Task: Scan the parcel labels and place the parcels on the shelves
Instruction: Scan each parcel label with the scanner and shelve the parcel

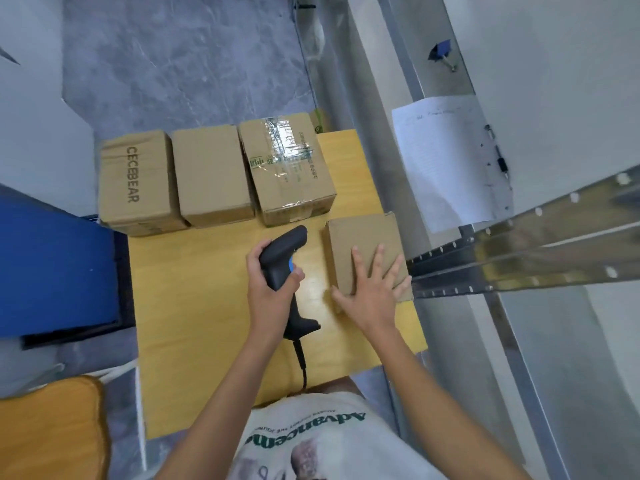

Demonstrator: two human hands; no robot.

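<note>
Wooden counter (194, 306) carries everything; three cardboard parcels in a row along its far edge — CECEBEAR parcel (136, 181), plain parcel (211, 174), taped parcel (287, 171); small parcel (363, 251) lies apart at the right edge, beside the metal shelf rail (519, 247); right hand (374, 289) flat on it, fingers spread; left hand (273, 289) grips the black scanner (282, 261), cable trailing toward the person.

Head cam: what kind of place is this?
Likely a small parcel-sorting or stockroom station: cardboard parcels lined up on a wooden table, a corded barcode scanner in the left hand, and metal shelf rails at the right.
</note>
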